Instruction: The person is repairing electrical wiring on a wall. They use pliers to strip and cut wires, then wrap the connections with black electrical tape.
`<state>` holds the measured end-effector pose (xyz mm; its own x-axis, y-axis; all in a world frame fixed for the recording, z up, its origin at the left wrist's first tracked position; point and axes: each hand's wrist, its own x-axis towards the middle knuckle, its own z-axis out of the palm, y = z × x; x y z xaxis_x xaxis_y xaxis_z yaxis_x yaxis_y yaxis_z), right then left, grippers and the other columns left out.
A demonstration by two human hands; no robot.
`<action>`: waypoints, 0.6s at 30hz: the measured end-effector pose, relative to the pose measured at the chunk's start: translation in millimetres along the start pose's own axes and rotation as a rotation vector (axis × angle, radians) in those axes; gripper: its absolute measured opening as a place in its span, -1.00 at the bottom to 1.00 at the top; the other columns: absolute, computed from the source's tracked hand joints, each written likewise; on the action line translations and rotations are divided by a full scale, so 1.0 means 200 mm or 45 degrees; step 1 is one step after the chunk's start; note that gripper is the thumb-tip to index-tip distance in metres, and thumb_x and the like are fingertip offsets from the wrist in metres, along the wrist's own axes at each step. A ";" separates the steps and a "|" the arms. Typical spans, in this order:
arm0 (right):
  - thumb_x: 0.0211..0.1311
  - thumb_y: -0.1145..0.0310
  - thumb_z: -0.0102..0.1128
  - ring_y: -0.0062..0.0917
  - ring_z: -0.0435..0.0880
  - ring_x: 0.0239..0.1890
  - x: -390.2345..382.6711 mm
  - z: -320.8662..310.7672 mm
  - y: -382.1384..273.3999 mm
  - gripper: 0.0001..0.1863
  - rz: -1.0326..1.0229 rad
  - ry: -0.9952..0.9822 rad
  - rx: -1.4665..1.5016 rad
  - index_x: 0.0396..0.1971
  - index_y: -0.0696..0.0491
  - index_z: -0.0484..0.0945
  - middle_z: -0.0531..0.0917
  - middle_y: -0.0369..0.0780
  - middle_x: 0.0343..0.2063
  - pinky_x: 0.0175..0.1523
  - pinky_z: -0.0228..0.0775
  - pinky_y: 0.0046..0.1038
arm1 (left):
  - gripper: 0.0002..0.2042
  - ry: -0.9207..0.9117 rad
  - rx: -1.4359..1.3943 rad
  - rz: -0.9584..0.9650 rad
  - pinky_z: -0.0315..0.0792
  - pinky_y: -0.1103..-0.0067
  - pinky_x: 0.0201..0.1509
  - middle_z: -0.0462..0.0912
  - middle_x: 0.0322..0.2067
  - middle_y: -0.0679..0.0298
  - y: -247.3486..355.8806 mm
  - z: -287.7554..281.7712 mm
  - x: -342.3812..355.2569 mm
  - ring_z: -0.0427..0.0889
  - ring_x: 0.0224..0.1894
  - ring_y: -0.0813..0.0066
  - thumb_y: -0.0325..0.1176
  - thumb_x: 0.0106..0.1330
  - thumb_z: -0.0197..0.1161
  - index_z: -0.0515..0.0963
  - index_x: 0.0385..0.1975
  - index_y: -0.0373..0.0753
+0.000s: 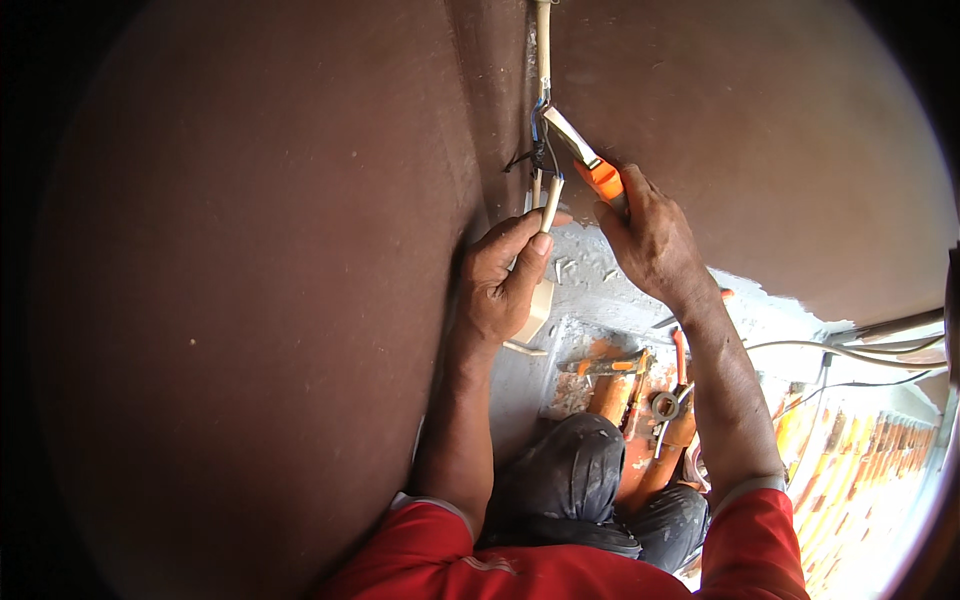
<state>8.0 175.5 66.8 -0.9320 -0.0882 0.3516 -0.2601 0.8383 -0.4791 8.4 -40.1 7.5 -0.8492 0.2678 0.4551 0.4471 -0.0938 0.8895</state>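
A cream sheathed cable (pixel 551 205) is pinched between the thumb and fingers of my left hand (pixel 508 268), its upper end close to the exposed wires. My right hand (pixel 650 235) is closed round the orange handle of a utility knife (pixel 602 178). Its long blade slants up and left, and the tip is at the blue and dark wires (pixel 538 125); whether it touches them I cannot tell. Black tape (pixel 540 157) wraps part of those wires. Above them another cream cable (pixel 543 50) runs up the wall corner. A cream box (pixel 538 310) is partly hidden behind my left hand.
Brown walls (pixel 280 250) meet at the corner before me. On the ledge below lie cable scraps (pixel 566 270), an orange-and-black tool (pixel 607 366), a red-handled tool (pixel 680 355) and a tape roll (pixel 664 405). Loose cables (pixel 850 350) cross at the right, above roof tiles (pixel 860 450).
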 end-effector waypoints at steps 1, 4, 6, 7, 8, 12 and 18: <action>0.56 0.33 0.26 0.05 0.83 -0.09 0.00 0.00 0.00 -0.53 0.000 0.002 -0.007 0.36 0.12 0.47 0.76 0.11 -0.10 0.02 0.64 0.01 | -0.65 -0.002 0.010 -0.003 0.31 0.66 -0.28 0.42 -0.45 0.48 0.01 0.00 0.00 0.35 -0.38 0.74 -0.25 0.76 0.13 0.67 0.23 -0.41; 0.52 0.38 0.26 0.11 0.77 0.00 -0.01 -0.02 -0.05 -0.63 0.051 -0.017 0.077 0.22 0.16 0.49 0.72 0.13 -0.07 0.10 0.61 0.06 | -0.66 0.005 0.065 0.026 0.34 0.65 -0.27 0.45 -0.42 0.46 0.00 0.00 0.01 0.37 -0.37 0.73 -0.27 0.75 0.15 0.68 0.24 -0.38; 0.51 0.39 0.25 0.15 0.75 0.03 -0.02 -0.08 -0.10 -0.67 0.083 -0.036 0.110 0.16 0.19 0.51 0.70 0.14 -0.05 0.14 0.59 0.09 | -0.68 0.036 0.147 0.093 0.38 0.64 -0.26 0.48 -0.40 0.44 -0.04 0.01 0.01 0.40 -0.37 0.71 -0.30 0.74 0.18 0.68 0.26 -0.36; 0.52 0.39 0.24 0.15 0.75 0.03 -0.03 -0.11 -0.12 -0.66 0.090 -0.046 0.100 0.17 0.19 0.51 0.70 0.14 -0.04 0.14 0.59 0.09 | -0.69 0.075 0.195 0.148 0.40 0.62 -0.25 0.50 -0.39 0.42 -0.06 0.03 0.02 0.43 -0.36 0.70 -0.32 0.72 0.20 0.69 0.27 -0.34; 0.52 0.38 0.24 0.15 0.75 0.03 -0.04 -0.14 -0.14 -0.66 0.098 -0.056 0.089 0.18 0.20 0.51 0.70 0.14 -0.03 0.15 0.59 0.09 | -0.69 0.114 0.243 0.202 0.42 0.61 -0.23 0.52 -0.38 0.40 -0.09 0.06 0.02 0.45 -0.36 0.69 -0.34 0.71 0.22 0.69 0.28 -0.33; 0.55 0.38 0.19 0.14 0.73 0.06 -0.07 -0.26 -0.20 -0.72 0.140 -0.049 -0.252 0.09 0.23 0.52 0.69 0.14 -0.04 0.20 0.58 0.08 | -0.67 0.221 0.246 0.245 0.48 0.57 -0.20 0.60 -0.37 0.33 -0.12 0.24 0.08 0.53 -0.35 0.65 -0.42 0.64 0.31 0.69 0.33 -0.29; 0.59 0.38 0.22 0.01 0.76 0.01 -0.07 -0.34 -0.21 -0.76 -0.033 0.036 -0.625 0.10 0.15 0.50 0.68 0.05 -0.11 0.14 0.61 0.03 | -0.62 0.380 0.342 0.328 0.54 0.48 -0.21 0.70 -0.38 0.20 -0.18 0.40 0.15 0.61 -0.37 0.50 -0.45 0.57 0.40 0.68 0.34 -0.29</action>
<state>49.3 178.8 136.5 -0.9178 -0.1031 0.3834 -0.1266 0.9913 -0.0366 -11.2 47.2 -13.6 -0.7271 -0.0225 0.6861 0.6771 0.1412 0.7222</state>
